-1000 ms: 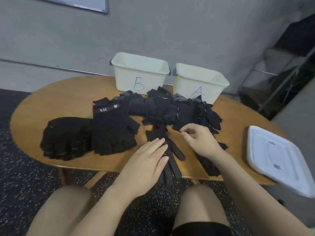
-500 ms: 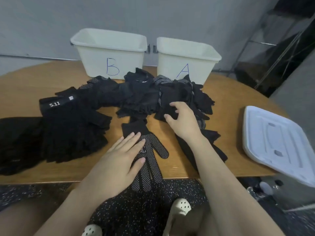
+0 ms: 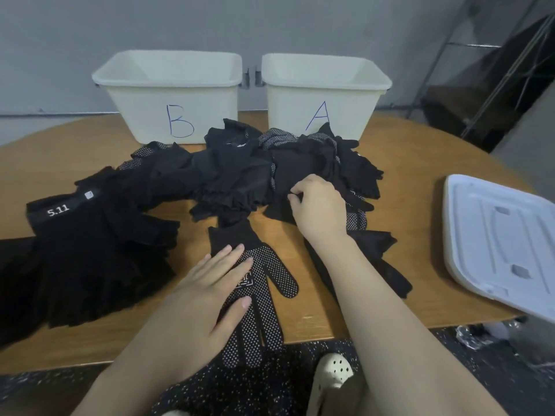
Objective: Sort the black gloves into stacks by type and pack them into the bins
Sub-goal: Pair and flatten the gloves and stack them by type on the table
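A black dotted glove (image 3: 264, 283) lies flat at the table's front edge, fingers hanging over it. My left hand (image 3: 210, 292) rests flat on its palm side, fingers straight. A loose pile of black gloves (image 3: 240, 172) stretches across the middle of the table in front of the bins. My right hand (image 3: 318, 205) reaches into the pile's right part and pinches a black glove (image 3: 288, 175) between thumb and fingers. A stack of fingerless gloves with a "5.11" label (image 3: 90, 250) sits at the left. Two white bins stand behind, bin B (image 3: 174, 88) and bin A (image 3: 324, 91).
A white bin lid (image 3: 498, 241) lies at the table's right edge, partly overhanging. More plain black gloves (image 3: 375, 253) lie under my right forearm. The wooden table (image 3: 414, 175) has a rounded right end. A grey wall stands behind the bins. My shoe (image 3: 333, 373) shows below the table.
My right hand has moved up from the table into the pile's right part and curled its fingers on a glove. My view has come closer. My left hand stays on the dotted glove.
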Available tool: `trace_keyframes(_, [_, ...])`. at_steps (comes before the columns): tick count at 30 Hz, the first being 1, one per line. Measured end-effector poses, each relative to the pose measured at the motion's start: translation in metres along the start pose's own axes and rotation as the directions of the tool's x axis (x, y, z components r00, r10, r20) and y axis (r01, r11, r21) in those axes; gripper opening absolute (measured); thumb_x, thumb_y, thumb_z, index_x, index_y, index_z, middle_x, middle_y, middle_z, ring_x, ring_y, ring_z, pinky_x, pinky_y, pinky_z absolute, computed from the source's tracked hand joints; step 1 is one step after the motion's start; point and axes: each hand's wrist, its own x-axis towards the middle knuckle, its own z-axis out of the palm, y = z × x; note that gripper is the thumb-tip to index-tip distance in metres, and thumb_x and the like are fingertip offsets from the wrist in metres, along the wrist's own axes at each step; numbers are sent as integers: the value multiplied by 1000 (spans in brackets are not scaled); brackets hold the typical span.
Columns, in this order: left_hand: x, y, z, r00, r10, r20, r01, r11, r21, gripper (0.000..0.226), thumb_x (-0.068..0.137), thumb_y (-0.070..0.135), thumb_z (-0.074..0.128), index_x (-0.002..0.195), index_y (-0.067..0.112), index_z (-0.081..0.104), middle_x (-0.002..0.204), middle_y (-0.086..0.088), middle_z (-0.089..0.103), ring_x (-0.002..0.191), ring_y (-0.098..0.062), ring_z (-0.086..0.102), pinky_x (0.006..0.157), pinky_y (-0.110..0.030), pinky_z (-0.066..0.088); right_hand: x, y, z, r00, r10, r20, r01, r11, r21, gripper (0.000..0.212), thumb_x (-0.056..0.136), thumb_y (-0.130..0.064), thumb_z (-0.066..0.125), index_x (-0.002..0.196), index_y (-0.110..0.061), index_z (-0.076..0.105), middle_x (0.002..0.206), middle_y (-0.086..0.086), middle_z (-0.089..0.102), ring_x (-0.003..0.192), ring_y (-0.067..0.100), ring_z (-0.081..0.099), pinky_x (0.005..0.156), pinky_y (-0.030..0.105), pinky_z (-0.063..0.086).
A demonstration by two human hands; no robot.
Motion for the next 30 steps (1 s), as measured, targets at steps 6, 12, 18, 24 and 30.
trace_keyframes(6, [0, 0, -1, 1000, -2, 2, 2, 1000, -12, 69, 98, 67, 16, 162, 40, 17, 168, 25, 1, 152, 11, -11, 124, -18, -9, -9, -4, -19, 987, -4, -160, 52, 953, 300, 9, 96, -19, 67, 98, -14, 74, 102, -4, 68, 86, 12, 60, 80, 30, 53])
trace_keyframes(12, [-1, 5, -2, 996, -37, -79, 27, 992, -126, 60, 104, 59, 35, 159, 38, 31, 165, 28, 16, 149, 18, -3, 126, -18, 1, -55, -3, -55, 984, -128, -121, 174, 819, 547, 6, 96, -13, 69, 97, -12, 74, 112, -8, 65, 108, 4, 60, 84, 16, 49])
trace_keyframes(18, [-1, 30, -8, 942, -103, -318, 3, 954, -300, 63, 99, 35, 63, 156, 33, 36, 153, 28, 35, 143, 15, 25, 113, -1, 14, -96, -1, -81, 980, -198, 17, 117, 644, 756, 11, 96, -3, 68, 94, -12, 73, 113, -3, 71, 112, 19, 66, 94, 26, 50])
trace_keyframes(24, [4, 36, -7, 931, -57, -361, -83, 929, -360, 47, 99, 24, 66, 145, 31, 56, 145, 22, 50, 141, 0, 41, 119, -26, 32, -115, -3, -105, 967, -237, 92, 40, 497, 867, 20, 97, 1, 63, 98, -16, 74, 111, 0, 75, 102, 14, 70, 91, 29, 53])
trace_keyframes(30, [0, 43, -12, 871, -117, -477, -119, 892, -436, 16, 102, 13, 61, 108, 16, 75, 115, 14, 69, 117, -4, 62, 103, -23, 47, -117, -11, -109, 979, -159, 125, -44, 436, 899, 15, 98, -10, 64, 100, -19, 76, 102, -1, 76, 91, 8, 66, 82, 24, 50])
